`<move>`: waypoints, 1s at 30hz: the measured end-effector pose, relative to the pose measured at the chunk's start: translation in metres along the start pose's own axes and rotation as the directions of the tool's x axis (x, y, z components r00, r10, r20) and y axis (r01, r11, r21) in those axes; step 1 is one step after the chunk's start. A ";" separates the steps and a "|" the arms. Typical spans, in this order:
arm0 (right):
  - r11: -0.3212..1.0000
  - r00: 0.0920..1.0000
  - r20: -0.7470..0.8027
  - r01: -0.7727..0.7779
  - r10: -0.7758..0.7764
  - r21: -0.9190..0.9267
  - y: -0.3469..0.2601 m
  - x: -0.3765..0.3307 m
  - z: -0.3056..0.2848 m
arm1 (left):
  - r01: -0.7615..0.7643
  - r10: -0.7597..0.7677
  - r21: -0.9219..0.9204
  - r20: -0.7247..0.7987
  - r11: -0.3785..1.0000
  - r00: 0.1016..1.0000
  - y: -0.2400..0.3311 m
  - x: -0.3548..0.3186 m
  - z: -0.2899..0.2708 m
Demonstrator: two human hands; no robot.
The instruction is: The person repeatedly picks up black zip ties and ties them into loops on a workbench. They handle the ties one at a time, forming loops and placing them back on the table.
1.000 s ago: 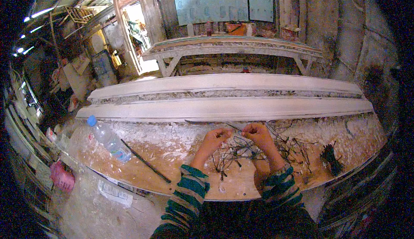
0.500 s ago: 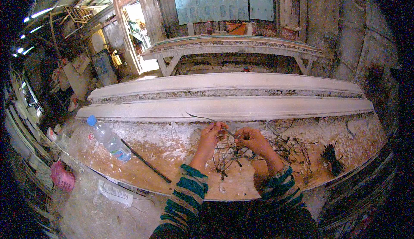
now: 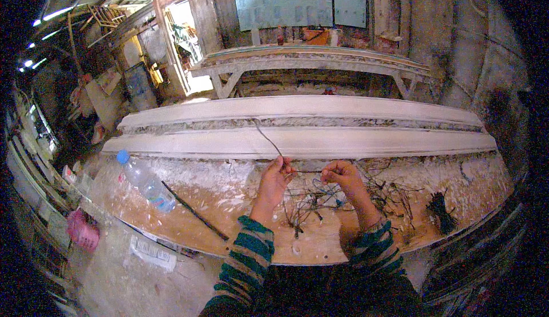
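Above the tangle (image 3: 315,201) on the bench (image 3: 163,222), my left hand (image 3: 273,181) and right hand (image 3: 343,178) pinch the cord (image 3: 269,138), fingertips closed on it, its tail over the white board (image 3: 377,142), best kept straight by light, even tension.

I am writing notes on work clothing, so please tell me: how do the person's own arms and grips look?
The left sleeve and right sleeve have dark green and greyish-beige stripes; the cloth looks bunched and ends short of the wrists. The left grip and right grip are bare hands without gloves. Smaller details are too blurred to tell.
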State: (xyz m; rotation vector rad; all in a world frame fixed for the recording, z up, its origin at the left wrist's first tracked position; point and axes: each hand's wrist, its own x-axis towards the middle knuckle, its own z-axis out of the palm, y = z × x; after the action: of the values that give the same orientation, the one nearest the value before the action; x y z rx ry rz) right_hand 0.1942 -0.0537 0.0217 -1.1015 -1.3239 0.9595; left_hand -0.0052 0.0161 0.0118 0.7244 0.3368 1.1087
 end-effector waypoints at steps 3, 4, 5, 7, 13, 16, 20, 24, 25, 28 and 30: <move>0.989 0.996 -0.073 -0.030 0.040 0.142 -0.004 -0.004 0.000 | 0.012 -0.009 -0.070 0.037 0.998 0.999 -0.002 0.001 -0.003; 0.989 0.993 -0.102 -0.045 0.059 0.139 -0.005 -0.004 0.001 | 0.025 -0.020 -0.100 0.057 0.995 0.998 -0.002 0.002 -0.004; 0.989 0.989 -0.127 -0.060 0.078 0.138 -0.007 -0.004 0.001 | 0.038 -0.030 -0.132 0.062 0.991 0.998 -0.001 0.003 -0.006; 0.986 0.984 -0.147 -0.082 0.104 0.148 -0.007 -0.004 0.002 | 0.030 -0.019 -0.141 0.082 0.990 0.996 -0.001 0.005 -0.007; 0.967 0.990 -0.064 -0.109 0.127 0.232 -0.004 -0.002 -0.001 | 0.046 -0.038 -0.178 0.046 0.983 0.998 0.002 0.002 -0.006; 0.965 0.992 -0.078 -0.079 0.101 0.251 -0.002 -0.002 -0.001 | 0.017 -0.014 -0.213 0.017 0.977 1.000 0.003 0.002 -0.006; 0.956 0.987 -0.109 -0.087 0.122 0.279 0.000 -0.001 -0.002 | 0.034 -0.036 -0.132 -0.013 0.991 0.999 0.000 0.006 -0.010; 0.961 0.964 -0.205 -0.118 0.172 0.251 0.002 0.003 -0.010 | 0.049 -0.049 0.000 0.061 0.999 0.997 -0.006 0.007 -0.010; 0.969 0.933 -0.288 -0.170 0.217 0.177 0.002 0.003 -0.012 | 0.050 -0.054 0.063 0.073 0.997 0.996 -0.007 0.007 -0.010; 0.842 0.956 -0.206 -0.070 0.210 0.534 0.003 0.000 -0.014 | 0.040 -0.082 0.267 0.148 0.963 0.986 -0.011 0.004 -0.006; 0.844 0.957 -0.229 -0.029 0.178 0.535 0.002 0.001 -0.014 | 0.076 -0.152 0.360 0.187 0.930 0.971 -0.014 0.002 -0.004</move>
State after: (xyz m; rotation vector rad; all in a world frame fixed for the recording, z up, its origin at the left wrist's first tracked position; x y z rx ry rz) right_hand 0.2085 -0.0530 0.0204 -0.8381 -0.7130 1.1234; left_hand 0.0031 0.0154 -0.0001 1.1179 0.3948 0.8577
